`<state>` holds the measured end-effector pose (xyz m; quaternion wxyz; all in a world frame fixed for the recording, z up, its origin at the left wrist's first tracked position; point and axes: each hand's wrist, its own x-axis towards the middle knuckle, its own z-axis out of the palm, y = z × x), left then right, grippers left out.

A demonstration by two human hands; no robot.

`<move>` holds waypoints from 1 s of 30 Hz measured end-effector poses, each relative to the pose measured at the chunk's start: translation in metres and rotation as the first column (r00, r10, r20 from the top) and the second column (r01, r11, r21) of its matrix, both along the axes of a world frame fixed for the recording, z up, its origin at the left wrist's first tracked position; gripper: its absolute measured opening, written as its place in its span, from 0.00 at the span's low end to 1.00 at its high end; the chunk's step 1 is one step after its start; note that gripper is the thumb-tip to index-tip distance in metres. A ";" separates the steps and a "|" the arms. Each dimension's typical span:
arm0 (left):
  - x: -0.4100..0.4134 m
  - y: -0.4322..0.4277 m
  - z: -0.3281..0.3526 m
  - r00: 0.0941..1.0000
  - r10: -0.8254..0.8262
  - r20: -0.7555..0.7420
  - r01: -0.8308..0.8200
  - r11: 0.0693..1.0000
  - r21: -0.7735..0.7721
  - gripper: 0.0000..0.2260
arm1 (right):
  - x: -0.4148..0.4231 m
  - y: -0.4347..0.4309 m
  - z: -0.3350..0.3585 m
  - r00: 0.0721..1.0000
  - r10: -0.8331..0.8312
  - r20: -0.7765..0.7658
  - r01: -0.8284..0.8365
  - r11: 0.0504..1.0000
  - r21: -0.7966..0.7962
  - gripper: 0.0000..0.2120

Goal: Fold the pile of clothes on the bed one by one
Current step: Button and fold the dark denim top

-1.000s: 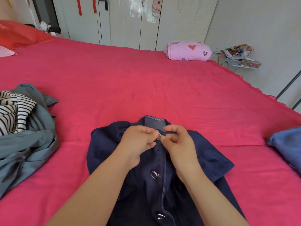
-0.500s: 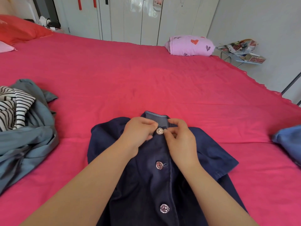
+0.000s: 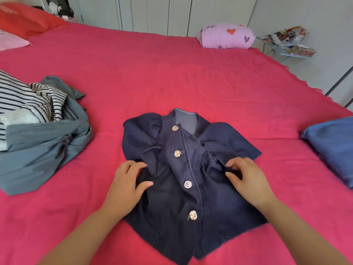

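Note:
A dark navy denim jacket (image 3: 168, 207) with several silver buttons lies front-up and buttoned on the pink bed (image 3: 172, 73), its collar pointing away from me. My left hand (image 3: 128, 182) grips a fold of the jacket's left side between fingers and thumb, level with the third button. On the other side, at the same height, my right hand (image 3: 246, 178) pinches the fabric below the short sleeve. The pile of unfolded clothes sits at the left: a grey-blue garment (image 3: 42, 142) with a black-and-white striped top (image 3: 24, 100) on it.
A folded blue garment (image 3: 332, 146) lies at the bed's right edge. A lilac bundle with hearts (image 3: 227, 38) rests at the far corner, red and pink pillows (image 3: 24, 20) at the far left. A cluttered small table (image 3: 290, 43) stands beyond the bed, closet doors behind.
Both hands left the top button at the collar, now fastened, and moved down and apart to the jacket's sides, where they take hold of the fabric. The view tilted downward.

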<state>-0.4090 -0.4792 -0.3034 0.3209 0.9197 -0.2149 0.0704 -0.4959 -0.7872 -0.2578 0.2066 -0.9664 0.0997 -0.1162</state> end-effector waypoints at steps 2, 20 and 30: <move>-0.014 0.010 0.006 0.993 -0.072 -0.092 0.073 0.997 0.007 0.34 | -0.027 -0.008 -0.004 0.996 -0.007 -0.088 0.007 1.000 -0.007 0.14; -0.053 0.025 0.037 0.923 -0.234 -0.306 0.332 0.886 0.324 0.41 | -0.076 -0.007 0.020 0.963 -0.253 -0.095 0.260 0.964 0.062 0.23; -0.047 0.004 0.051 0.997 0.037 -0.062 -0.035 0.999 0.042 0.19 | -0.079 -0.015 0.059 0.933 -0.357 0.044 0.339 0.914 0.222 0.20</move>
